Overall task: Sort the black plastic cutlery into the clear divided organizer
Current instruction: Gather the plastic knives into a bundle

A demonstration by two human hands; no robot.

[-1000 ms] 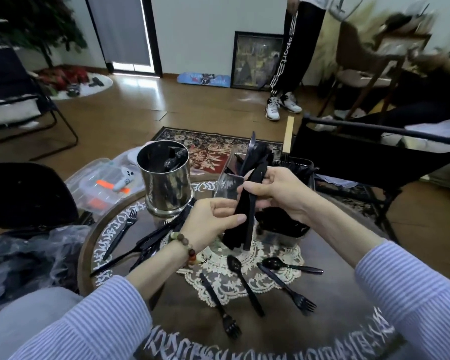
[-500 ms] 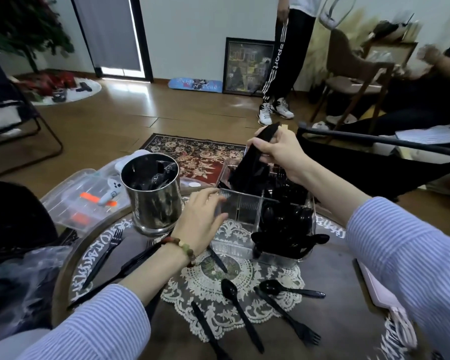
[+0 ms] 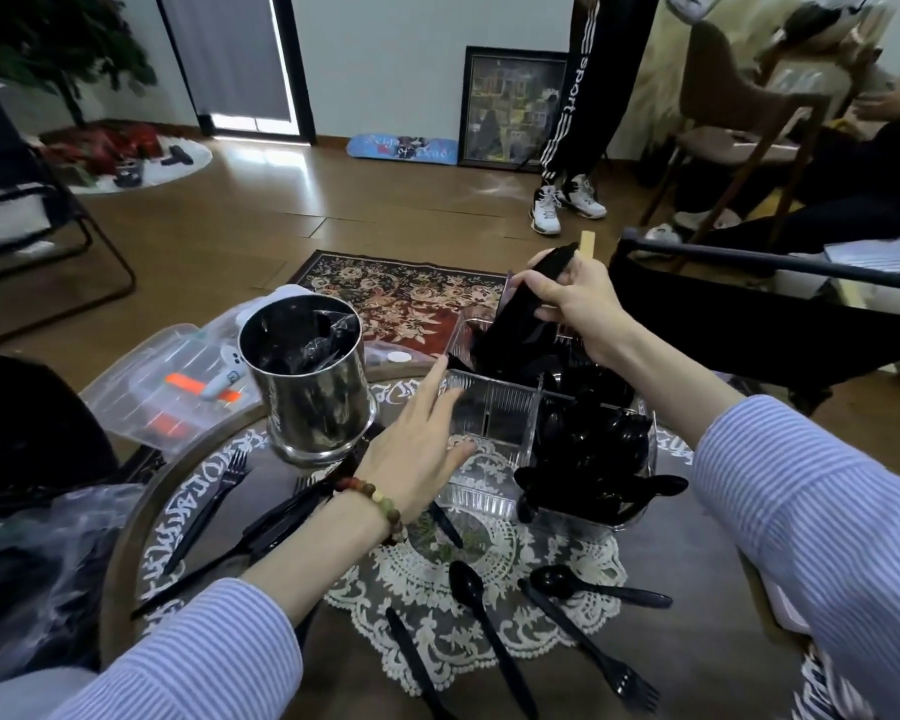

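Note:
The clear divided organizer (image 3: 494, 413) stands on a round table. Its right compartments are piled with black spoons (image 3: 588, 449). My right hand (image 3: 567, 304) grips a bundle of black cutlery (image 3: 515, 330) by its upper ends, the lower ends standing in the far left compartment. My left hand (image 3: 417, 449) lies with straight fingers against the organizer's left wall. Loose black spoons (image 3: 481, 615), forks (image 3: 588, 652) and a knife (image 3: 417, 662) lie on the lace doily in front. More black cutlery (image 3: 261, 532) lies to the left, partly hidden under my left forearm.
A shiny metal canister (image 3: 313, 397) holding wrapped black cutlery stands left of the organizer. A clear lidded box (image 3: 167, 392) with orange items sits beyond the table's left edge. A black chair frame (image 3: 749, 304) is close behind on the right. A person's legs (image 3: 588, 96) stand on the floor beyond.
My right hand carried the bundle from in front of me up and over into the organizer's far left compartment. My left hand let go of the bundle and moved to the organizer's left wall.

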